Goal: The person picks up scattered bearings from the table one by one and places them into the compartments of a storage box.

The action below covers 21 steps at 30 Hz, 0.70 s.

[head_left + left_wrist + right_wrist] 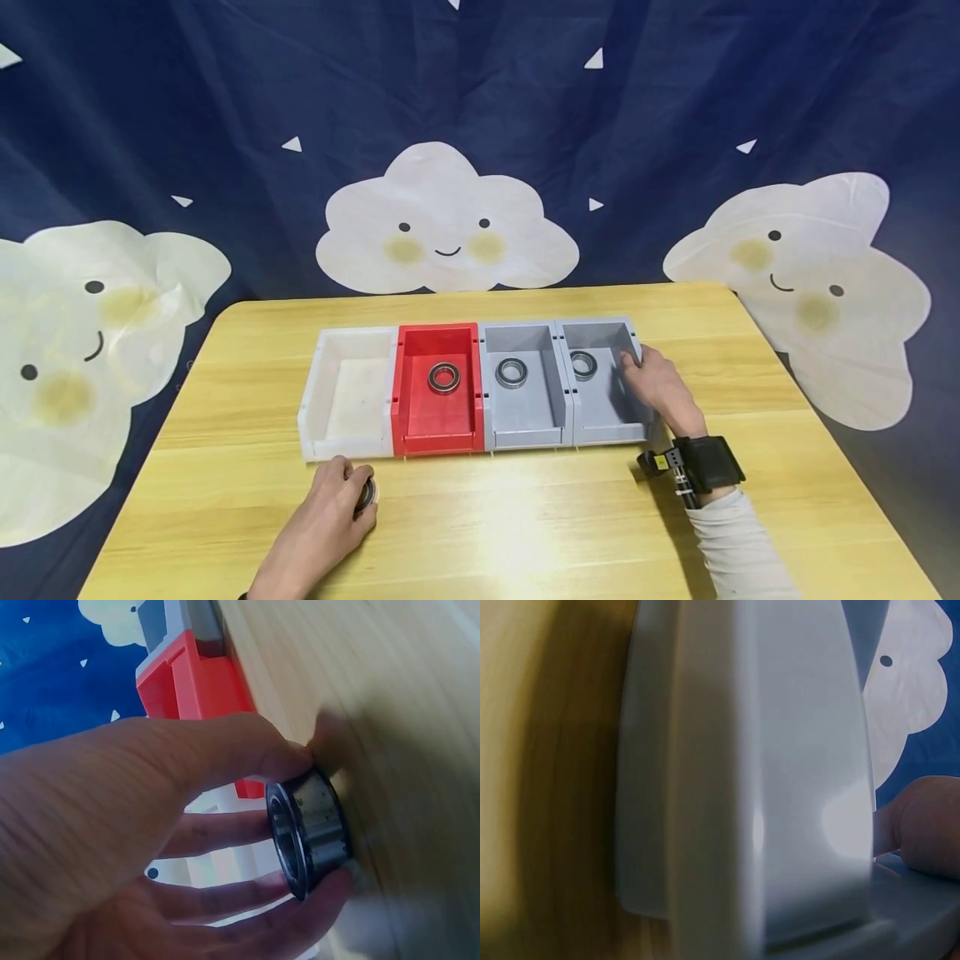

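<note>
Near the front of the white bin [313,400], my left hand [326,508] pinches a metal ball bearing [322,825] between thumb and fingers, tilted on its edge at the tabletop. My right hand [663,387] grips the right side wall of the rightmost grey bin [609,432], thumb over the rim; its other fingers are hidden behind the wall. Inside that bin a bearing [592,372] lies by the left wall. One bearing [455,387] lies in the red bin [438,421], another bearing [521,382] in the middle grey bin [525,417].
The bins stand side by side in a row on a wooden table [480,517]. Behind the table hangs a dark blue curtain [480,83] printed with clouds. A strap with a small device [712,463] sits on the right wrist.
</note>
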{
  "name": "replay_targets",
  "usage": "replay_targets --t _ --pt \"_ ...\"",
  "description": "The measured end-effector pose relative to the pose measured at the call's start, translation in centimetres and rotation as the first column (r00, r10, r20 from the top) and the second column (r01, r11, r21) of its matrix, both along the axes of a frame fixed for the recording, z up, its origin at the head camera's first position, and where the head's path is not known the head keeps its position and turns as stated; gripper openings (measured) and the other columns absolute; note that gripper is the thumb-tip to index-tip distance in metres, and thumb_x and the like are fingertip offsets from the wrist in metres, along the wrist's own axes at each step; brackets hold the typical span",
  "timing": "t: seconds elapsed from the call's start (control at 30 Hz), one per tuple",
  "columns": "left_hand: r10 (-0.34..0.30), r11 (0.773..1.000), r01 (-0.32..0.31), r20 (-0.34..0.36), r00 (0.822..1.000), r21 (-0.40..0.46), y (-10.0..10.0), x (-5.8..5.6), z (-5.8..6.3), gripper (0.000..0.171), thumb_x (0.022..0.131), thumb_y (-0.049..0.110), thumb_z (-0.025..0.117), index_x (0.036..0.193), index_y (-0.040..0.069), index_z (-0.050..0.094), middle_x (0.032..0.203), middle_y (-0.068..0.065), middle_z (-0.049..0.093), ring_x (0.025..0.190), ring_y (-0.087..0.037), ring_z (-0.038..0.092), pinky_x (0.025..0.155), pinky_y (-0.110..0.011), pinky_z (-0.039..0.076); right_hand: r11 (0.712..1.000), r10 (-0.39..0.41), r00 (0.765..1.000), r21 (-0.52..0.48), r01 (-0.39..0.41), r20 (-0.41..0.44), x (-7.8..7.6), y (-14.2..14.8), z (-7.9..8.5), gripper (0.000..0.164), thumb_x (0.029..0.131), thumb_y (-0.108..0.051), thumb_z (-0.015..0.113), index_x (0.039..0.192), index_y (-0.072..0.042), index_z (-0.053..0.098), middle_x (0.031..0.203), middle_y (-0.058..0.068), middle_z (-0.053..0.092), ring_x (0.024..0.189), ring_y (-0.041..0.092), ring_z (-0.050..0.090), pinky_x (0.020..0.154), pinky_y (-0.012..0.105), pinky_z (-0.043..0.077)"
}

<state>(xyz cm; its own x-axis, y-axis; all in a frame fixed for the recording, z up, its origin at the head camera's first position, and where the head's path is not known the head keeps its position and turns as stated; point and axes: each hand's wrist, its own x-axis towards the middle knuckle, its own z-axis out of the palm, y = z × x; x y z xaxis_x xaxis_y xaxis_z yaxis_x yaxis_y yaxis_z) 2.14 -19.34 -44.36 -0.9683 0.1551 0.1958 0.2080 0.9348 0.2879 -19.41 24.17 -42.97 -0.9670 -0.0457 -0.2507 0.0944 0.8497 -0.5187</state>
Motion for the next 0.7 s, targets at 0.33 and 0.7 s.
replay_targets --t 0.33,0.7 --pt "-0.040 0.999 0.039 -0.065 0.997 -0.004 -0.8 -0.4 1.3 0.030 0.069 0.007 0.083 0.096 0.005 0.071 0.087 -0.002 0.051 0.078 -0.016 0.046 0.066 -0.028 0.046 1.000 -0.002 1.000 -0.009 0.002 0.006 0.1 0.2 -0.1 0.049 0.107 -0.036 0.035 0.122 0.007 0.054 0.115 0.030 0.060 0.096 0.036 0.059 0.076 0.043 0.049" --pt "-0.085 0.994 0.074 -0.137 0.987 -0.083 -1.8 -1.1 4.3 0.030 0.070 0.009 0.082 0.098 0.003 0.071 0.091 -0.010 0.056 0.082 -0.024 0.051 0.064 -0.030 0.051 1.000 0.011 1.000 0.002 -0.011 0.002 0.0 0.0 0.0 0.046 0.107 -0.035 0.035 0.116 0.006 0.054 0.107 0.027 0.059 0.090 0.034 0.058 0.069 0.038 0.047"
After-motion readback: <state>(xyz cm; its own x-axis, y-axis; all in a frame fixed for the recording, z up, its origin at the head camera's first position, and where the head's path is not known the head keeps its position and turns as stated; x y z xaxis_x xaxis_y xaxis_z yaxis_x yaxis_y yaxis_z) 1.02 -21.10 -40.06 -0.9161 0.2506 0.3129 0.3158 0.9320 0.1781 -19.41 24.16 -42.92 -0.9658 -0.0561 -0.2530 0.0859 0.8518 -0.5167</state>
